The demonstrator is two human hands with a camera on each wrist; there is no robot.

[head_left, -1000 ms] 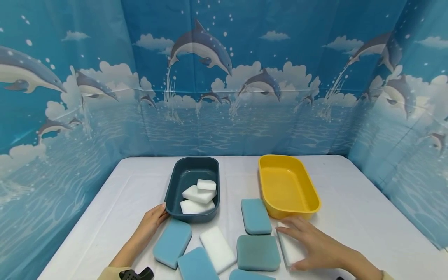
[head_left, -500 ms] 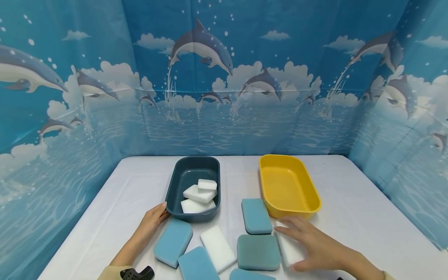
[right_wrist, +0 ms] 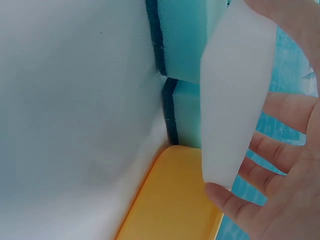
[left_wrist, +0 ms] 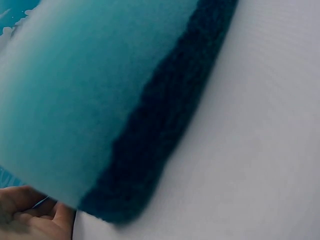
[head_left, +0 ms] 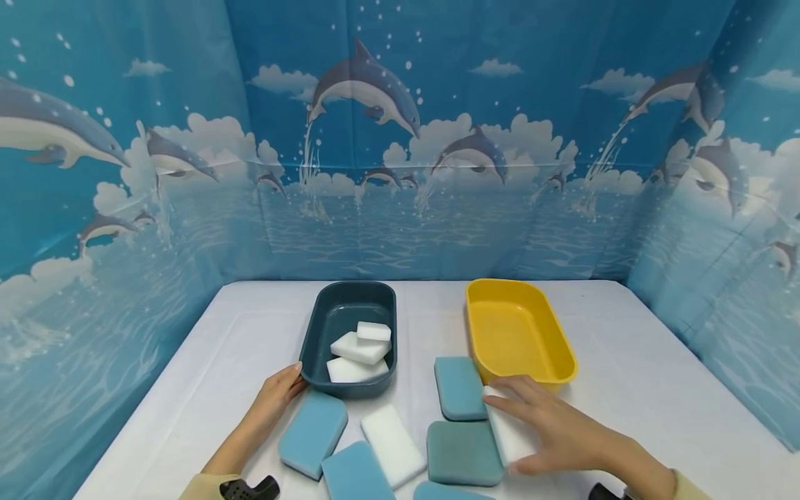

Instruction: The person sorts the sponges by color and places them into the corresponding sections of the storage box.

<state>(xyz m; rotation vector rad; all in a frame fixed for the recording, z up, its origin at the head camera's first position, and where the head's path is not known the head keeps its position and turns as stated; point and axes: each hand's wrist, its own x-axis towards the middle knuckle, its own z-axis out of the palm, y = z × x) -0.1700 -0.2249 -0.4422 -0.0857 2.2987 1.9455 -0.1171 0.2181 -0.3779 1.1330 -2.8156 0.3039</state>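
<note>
My right hand (head_left: 556, 427) grips a white melamine sponge (head_left: 509, 434) across its length, thumb at the near end and fingers at the far end. In the right wrist view the white sponge (right_wrist: 237, 95) stands tilted off the table, close beside the blue sponges. My left hand (head_left: 275, 396) holds the near left corner of a dark blue bin (head_left: 309, 347). Several white sponges (head_left: 356, 370) lie piled in that bin. At its lower left edge, the left wrist view shows the left hand (left_wrist: 35, 215) partly hidden behind a blue scrub sponge (left_wrist: 85, 100).
A yellow bin (head_left: 519, 330) stands at the back right, just beyond the right hand. Between the hands lie a blue sponge (head_left: 461, 389), a greener sponge (head_left: 464, 453), another white sponge (head_left: 394, 446) and more blue sponges (head_left: 312, 434). A dolphin-printed curtain (head_left: 400, 229) surrounds the table.
The right hand has closed on the white sponge and moved it slightly up and left, toward the yellow bin. The left hand stays at the dark blue bin.
</note>
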